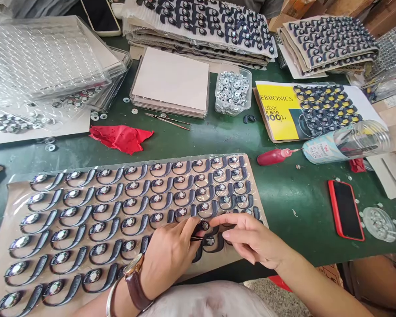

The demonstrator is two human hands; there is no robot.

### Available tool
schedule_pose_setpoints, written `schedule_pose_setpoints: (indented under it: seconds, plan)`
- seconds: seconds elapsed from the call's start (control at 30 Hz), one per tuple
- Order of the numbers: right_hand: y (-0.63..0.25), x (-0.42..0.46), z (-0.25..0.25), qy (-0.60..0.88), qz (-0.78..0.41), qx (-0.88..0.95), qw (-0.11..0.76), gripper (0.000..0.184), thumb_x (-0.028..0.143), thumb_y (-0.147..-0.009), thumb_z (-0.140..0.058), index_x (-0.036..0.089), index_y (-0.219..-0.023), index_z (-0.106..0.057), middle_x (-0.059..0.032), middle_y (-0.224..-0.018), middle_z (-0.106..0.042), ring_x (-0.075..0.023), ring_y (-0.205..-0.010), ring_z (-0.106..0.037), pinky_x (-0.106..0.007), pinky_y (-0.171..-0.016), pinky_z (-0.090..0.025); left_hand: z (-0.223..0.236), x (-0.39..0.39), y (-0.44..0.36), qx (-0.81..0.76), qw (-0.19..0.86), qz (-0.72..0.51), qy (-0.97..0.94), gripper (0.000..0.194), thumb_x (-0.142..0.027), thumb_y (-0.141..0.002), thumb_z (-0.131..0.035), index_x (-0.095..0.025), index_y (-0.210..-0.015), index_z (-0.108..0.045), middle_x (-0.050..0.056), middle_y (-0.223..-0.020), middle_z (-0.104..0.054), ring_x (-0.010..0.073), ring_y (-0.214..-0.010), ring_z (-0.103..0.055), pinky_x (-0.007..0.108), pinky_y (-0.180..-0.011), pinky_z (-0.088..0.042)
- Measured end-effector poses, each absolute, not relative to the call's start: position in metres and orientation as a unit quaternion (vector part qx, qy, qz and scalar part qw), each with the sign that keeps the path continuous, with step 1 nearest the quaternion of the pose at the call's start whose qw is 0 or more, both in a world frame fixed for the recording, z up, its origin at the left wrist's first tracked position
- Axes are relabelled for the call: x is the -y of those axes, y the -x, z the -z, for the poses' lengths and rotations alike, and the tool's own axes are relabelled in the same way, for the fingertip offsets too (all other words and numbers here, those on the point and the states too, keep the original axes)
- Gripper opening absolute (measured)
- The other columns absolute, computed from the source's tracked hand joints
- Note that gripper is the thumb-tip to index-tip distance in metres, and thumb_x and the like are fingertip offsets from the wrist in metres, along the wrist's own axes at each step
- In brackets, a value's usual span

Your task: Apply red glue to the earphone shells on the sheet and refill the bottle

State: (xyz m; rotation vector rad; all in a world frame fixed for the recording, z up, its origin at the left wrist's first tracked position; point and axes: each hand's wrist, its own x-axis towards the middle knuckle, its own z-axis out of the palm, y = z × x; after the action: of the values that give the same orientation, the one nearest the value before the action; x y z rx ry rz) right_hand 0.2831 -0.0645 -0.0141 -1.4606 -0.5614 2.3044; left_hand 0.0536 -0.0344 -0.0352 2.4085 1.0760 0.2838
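A sheet of brown card (69, 268) under clear film carries rows of black ear-hook earphones (100, 227), each with a round metal-centred speaker. Over its lower right part, my left hand (173, 253) is closed at the fingertips on one black ear-hook earphone (203, 226). A thin dark line by those fingertips is too small to name. My right hand (254, 237) comes in from the right, index finger stretched to the same earphone and thumb apart from it. Just below the fingertips lies another earphone (209, 241). My left wrist wears a watch (135, 268) and a bangle.
Behind the card lie a red cloth (120, 138), tweezers (168, 121), a tub of metal discs (233, 90) and stacked cards (171, 81). To the right are a red squeeze bottle (273, 156), a jar (346, 143) and a red-cased phone (346, 210). Clear trays (46, 57) fill the left.
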Motion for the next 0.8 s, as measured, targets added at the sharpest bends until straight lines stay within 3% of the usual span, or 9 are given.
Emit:
schedule_pose_setpoints:
  seconds: [0.23,0.33,0.5,0.6,0.7,0.73,0.8]
  plan:
    - [-0.283,0.072,0.017,0.518,-0.802,0.254,0.155,0.045,0.035,-0.089,-0.057,0.014,-0.130,-0.057,0.0104,-0.038,-0.047,-0.0059,-0.029,-0.028,-0.017,-0.035,-0.016,0.036,0.035,-0.056,-0.400,0.240,-0.112,-0.877,0.019,-0.015,-0.081,-0.060,-0.022,-0.098,-0.056,-0.005,-0.069,-0.068,0.0176,-0.054,-0.067,0.028,-0.047,-0.042]
    - [-0.291,0.071,0.006,0.538,-0.765,0.331,0.125,0.047,0.035,-0.095,-0.051,0.015,-0.138,-0.050,0.0103,-0.040,-0.048,-0.0069,-0.032,-0.034,-0.018,-0.039,-0.024,0.037,0.034,-0.057,-0.411,0.245,-0.109,-0.872,0.018,-0.013,-0.078,-0.059,-0.022,-0.095,-0.056,-0.006,-0.067,-0.068,0.0174,-0.053,-0.066,0.028,-0.048,-0.041]
    - [-0.284,0.006,-0.024,0.618,-0.511,0.583,0.133,0.033,0.038,-0.098,-0.048,0.024,-0.124,-0.063,0.0041,-0.058,-0.058,-0.0118,-0.051,-0.052,-0.023,-0.051,-0.038,0.030,0.038,-0.057,-0.447,0.255,-0.078,-0.854,0.016,-0.016,-0.078,-0.061,-0.022,-0.092,-0.059,-0.005,-0.068,-0.070,0.0171,-0.055,-0.067,0.027,-0.050,-0.039]
    - [-0.238,-0.067,-0.014,0.558,-0.336,0.739,0.175,0.030,0.039,-0.096,-0.053,0.026,-0.121,-0.064,-0.0018,-0.090,-0.070,-0.0189,-0.081,-0.063,-0.030,-0.071,-0.046,0.027,0.041,-0.060,-0.464,0.260,-0.073,-0.844,0.017,-0.017,-0.077,-0.063,-0.024,-0.092,-0.059,-0.005,-0.071,-0.072,0.0172,-0.061,-0.069,0.027,-0.052,-0.038]
    - [-0.166,-0.134,0.010,0.488,-0.263,0.812,0.183,0.057,0.052,-0.094,-0.055,0.023,-0.142,-0.045,-0.0112,-0.127,-0.058,-0.0269,-0.106,-0.059,-0.035,-0.078,-0.049,0.030,0.042,-0.063,-0.470,0.260,-0.060,-0.842,0.019,-0.018,-0.075,-0.064,-0.024,-0.093,-0.060,-0.004,-0.072,-0.073,0.0180,-0.062,-0.070,0.028,-0.052,-0.037]
    - [-0.145,-0.149,0.017,0.476,-0.244,0.830,0.160,0.056,0.051,-0.094,-0.056,0.022,-0.141,-0.046,-0.0126,-0.126,-0.057,-0.0276,-0.108,-0.057,-0.036,-0.079,-0.049,0.031,0.042,-0.064,-0.469,0.258,-0.056,-0.843,0.019,-0.018,-0.075,-0.064,-0.023,-0.093,-0.061,-0.004,-0.072,-0.073,0.0183,-0.062,-0.070,0.027,-0.051,-0.037]
    - [-0.120,-0.166,0.026,0.470,-0.207,0.848,0.133,0.032,0.039,-0.096,-0.058,0.020,-0.122,-0.060,-0.0117,-0.121,-0.057,-0.0273,-0.113,-0.052,-0.038,-0.089,-0.046,0.031,0.042,-0.063,-0.467,0.251,-0.057,-0.846,0.017,-0.018,-0.076,-0.063,-0.023,-0.092,-0.061,-0.003,-0.072,-0.073,0.0182,-0.061,-0.069,0.027,-0.051,-0.038]
